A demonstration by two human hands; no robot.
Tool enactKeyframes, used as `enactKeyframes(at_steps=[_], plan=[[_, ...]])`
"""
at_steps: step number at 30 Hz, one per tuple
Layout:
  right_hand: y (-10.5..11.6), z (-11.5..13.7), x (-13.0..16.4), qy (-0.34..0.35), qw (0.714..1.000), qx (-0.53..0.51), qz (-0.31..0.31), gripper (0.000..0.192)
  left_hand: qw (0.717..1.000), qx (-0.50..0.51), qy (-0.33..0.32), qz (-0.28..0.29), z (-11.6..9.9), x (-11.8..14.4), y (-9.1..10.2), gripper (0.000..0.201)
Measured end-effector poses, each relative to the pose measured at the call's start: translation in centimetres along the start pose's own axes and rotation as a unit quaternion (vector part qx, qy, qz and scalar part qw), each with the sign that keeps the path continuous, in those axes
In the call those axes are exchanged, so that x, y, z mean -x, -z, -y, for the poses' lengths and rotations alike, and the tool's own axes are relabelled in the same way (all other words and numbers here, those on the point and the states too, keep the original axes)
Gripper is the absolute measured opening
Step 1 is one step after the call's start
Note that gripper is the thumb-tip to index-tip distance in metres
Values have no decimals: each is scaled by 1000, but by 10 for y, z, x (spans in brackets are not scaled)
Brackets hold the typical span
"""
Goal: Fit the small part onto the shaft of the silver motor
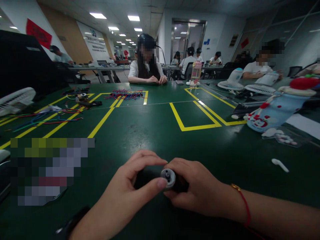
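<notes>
A small motor (170, 175), a short cylinder with a round metal end, a central shaft and dark holes, faces me just above the table. Curled around it from the right is my right hand (197, 186), closed on its body. My left hand (132, 183) bends in a C shape from the other side. Its thumb rests against the edge of the metal end, and its index fingertip reaches the top near my right fingers. The motor's far part is hidden by my hands.
Yellow tape (183, 128) marks the green table (140, 133). Several loose wires (50, 120) and a wire bundle (126, 94) lie left. At right are a light blue bottle (272, 110), a white earbud (280, 165) and fans (231, 80). A person (147, 66) sits opposite.
</notes>
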State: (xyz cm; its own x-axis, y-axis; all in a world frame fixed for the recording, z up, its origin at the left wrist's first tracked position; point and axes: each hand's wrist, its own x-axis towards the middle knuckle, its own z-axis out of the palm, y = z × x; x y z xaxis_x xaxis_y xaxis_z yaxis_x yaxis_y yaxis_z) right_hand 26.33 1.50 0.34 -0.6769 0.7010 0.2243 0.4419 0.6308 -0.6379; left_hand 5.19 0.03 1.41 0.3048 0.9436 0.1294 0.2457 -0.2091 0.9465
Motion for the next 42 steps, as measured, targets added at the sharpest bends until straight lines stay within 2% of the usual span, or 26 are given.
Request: enactKeyframes(at_steps=[2,5,9,11,14,19,23,26,29,32,35,38,40,42], plan=[[0,0,0,2,1000,9,5,21,999,-43,-20,9,-8,1,-7,12],[-1,0,-1,5,1000,15,2,20,998,-63,-17,-6,-13,0,-9,10],[0,1,-1,1,1000,4,-5,22,998,-48,-17,-30,-6,0,4,10],[1,1,0,-3,1000,-11,-6,27,997,-74,-17,-28,2,0,13,9],[2,1,0,-9,1000,-23,-7,30,988,-155,-15,20,16,-2,21,9],[2,1,1,-15,1000,-26,-7,28,957,-275,-25,88,25,-4,18,10],[2,1,1,-13,1000,-26,-1,29,962,-257,-13,89,17,-2,17,14],[3,1,1,-13,999,-29,1,29,982,-182,6,51,13,-2,22,14],[4,1,2,-14,999,-33,0,29,991,-106,61,-50,19,-5,31,18],[4,0,2,-19,999,-35,-1,28,978,9,110,-179,35,-9,41,18],[4,0,2,-23,999,-39,-2,28,967,99,115,-203,48,-12,48,15],[4,1,2,-31,999,-38,1,27,982,7,109,-155,45,-9,48,16],[4,1,2,-37,999,-34,-1,26,990,-93,74,-72,36,-6,44,16],[3,2,2,-39,999,-32,-5,26,984,-176,12,23,27,-3,37,16]])
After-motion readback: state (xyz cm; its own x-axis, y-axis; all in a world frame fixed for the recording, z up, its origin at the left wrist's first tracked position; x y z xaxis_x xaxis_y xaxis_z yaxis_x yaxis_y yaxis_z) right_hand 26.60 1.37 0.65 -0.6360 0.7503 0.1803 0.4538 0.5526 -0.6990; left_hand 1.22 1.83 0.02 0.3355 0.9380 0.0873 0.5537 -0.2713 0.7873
